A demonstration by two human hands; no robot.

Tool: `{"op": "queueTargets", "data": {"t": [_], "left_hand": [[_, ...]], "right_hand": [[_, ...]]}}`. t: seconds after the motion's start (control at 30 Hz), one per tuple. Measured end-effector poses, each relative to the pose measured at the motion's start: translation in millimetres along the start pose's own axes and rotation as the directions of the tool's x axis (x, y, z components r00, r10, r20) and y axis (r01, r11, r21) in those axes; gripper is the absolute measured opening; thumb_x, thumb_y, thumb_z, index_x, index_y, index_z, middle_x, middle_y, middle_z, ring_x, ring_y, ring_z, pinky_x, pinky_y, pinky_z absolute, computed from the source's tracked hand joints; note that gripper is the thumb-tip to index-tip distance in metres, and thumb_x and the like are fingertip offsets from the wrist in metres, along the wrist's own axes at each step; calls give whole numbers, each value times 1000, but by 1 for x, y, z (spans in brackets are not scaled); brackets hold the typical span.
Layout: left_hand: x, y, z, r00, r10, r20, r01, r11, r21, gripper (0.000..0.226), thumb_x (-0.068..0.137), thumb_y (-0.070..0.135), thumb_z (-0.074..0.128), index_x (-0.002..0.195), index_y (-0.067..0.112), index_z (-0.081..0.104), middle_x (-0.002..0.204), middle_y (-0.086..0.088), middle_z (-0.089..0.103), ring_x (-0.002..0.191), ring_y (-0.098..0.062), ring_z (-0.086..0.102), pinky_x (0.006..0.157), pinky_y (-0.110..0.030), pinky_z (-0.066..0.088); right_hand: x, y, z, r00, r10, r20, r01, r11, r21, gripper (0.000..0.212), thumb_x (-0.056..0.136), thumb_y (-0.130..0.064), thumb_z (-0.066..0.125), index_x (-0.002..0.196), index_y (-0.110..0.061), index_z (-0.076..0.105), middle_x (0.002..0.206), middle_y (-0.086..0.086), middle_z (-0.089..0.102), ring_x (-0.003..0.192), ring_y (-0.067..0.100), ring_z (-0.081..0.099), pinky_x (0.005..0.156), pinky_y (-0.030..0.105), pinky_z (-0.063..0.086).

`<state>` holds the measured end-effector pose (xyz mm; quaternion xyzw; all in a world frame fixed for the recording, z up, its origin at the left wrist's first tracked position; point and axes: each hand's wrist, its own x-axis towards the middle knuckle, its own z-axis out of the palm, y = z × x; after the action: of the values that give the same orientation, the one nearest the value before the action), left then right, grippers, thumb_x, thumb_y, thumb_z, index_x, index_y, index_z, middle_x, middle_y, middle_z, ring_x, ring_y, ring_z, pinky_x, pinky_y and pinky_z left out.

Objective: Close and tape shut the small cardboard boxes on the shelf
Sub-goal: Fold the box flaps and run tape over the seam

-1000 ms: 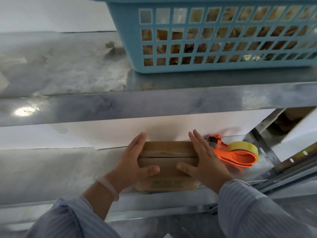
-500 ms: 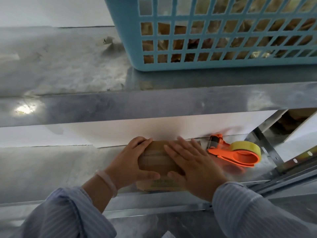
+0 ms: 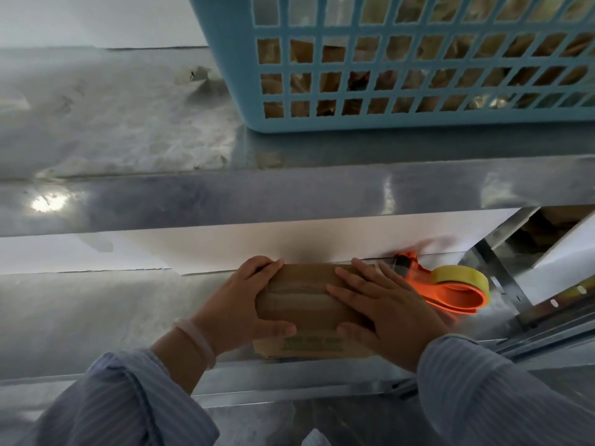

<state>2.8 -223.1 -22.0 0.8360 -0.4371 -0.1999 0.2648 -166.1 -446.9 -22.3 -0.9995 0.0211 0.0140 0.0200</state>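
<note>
sleeves of pale blue striped cloth (image 3: 122, 397) come in from the bottom edge on both sides, and a pale translucent bangle (image 3: 196, 339) sits on the left wrist. the left hand (image 3: 238, 304) grips the left end of the small brown cardboard box (image 3: 299, 297), its fingers curled over the far top corner and its thumb pressed on the near face. the right hand (image 3: 386, 310) lies flat on the right part of the box top, fingers straight and spread apart, thumb along the near edge. the box stands near the front lip of the lower grey metal shelf (image 3: 96, 317), its flaps down and a strip of clear tape along the top seam. just right of it, partly behind the right hand, lies the orange plastic tape dispenser (image 3: 457, 294) with a yellowish roll of tape (image 3: 463, 275). above, on the upper metal shelf (image 3: 289, 194), stands a light blue plastic lattice basket (image 3: 402, 119) with brown packages inside.
</note>
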Motion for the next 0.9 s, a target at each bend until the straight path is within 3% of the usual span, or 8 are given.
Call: {"op": "queueTargets", "data": {"t": [0.1,0.2,0.3,0.37,0.43,0.5,0.63,0.9], "left_hand": [[1,-1,0,1000,-9,-4,9,1000,1,116,57,77,70,153,33,22,132,28,16,121,0,32,88,6,24],[3,-1,1,1000,-20,-1,20,1000,-2,111,58,71,77,150,35,25,134,25,20,119,-3,36,91,-2,31],[7,-2,1,999,-48,11,49,997,-64,115,47,73,78,144,37,29,135,20,24,119,-6,38,95,-11,40],[13,0,3,994,-101,29,104,984,-145,111,39,73,76,135,40,31,136,15,24,122,-8,37,99,-18,44],[16,8,13,982,-188,-2,182,954,-239,99,41,69,79,126,42,35,134,9,27,118,-9,38,95,-19,43],[18,15,27,952,-275,-137,220,921,-322,81,53,57,87,118,42,41,123,9,35,109,-11,43,89,-21,43],[20,17,36,913,-340,-225,240,894,-378,57,71,41,83,115,43,45,113,10,42,101,-11,49,87,-27,46],[19,14,31,944,-281,-171,202,905,-374,38,92,18,65,120,36,46,127,-2,43,107,-15,45,87,-22,38]], "right_hand": [[-14,13,0,996,90,2,-90,994,58,68,91,-76,14,142,-42,43,154,-3,38,144,16,25,114,45,31],[-19,17,-8,970,244,19,-238,924,299,68,87,-77,11,140,-48,43,156,-18,21,148,9,14,121,39,20],[-6,9,-13,859,510,44,-427,666,612,54,91,-57,48,140,-35,48,152,-13,36,143,13,30,119,41,27],[8,-2,-12,775,592,221,-506,372,778,74,83,-64,59,146,-30,38,149,-6,42,137,19,40,114,44,35],[18,-14,-5,705,595,386,-552,118,825,72,74,-69,66,129,-29,42,130,-9,55,116,17,53,103,37,43],[22,-24,-3,700,604,382,-559,129,819,61,76,-59,72,115,-35,32,100,-17,51,93,10,51,87,27,41],[24,-24,-2,698,640,321,-563,214,798,58,76,-54,76,116,-27,44,99,-13,56,80,1,51,78,22,38],[23,-12,3,737,577,352,-565,239,790,42,91,-45,63,125,-24,50,116,-4,62,103,15,58,97,35,46]]}}
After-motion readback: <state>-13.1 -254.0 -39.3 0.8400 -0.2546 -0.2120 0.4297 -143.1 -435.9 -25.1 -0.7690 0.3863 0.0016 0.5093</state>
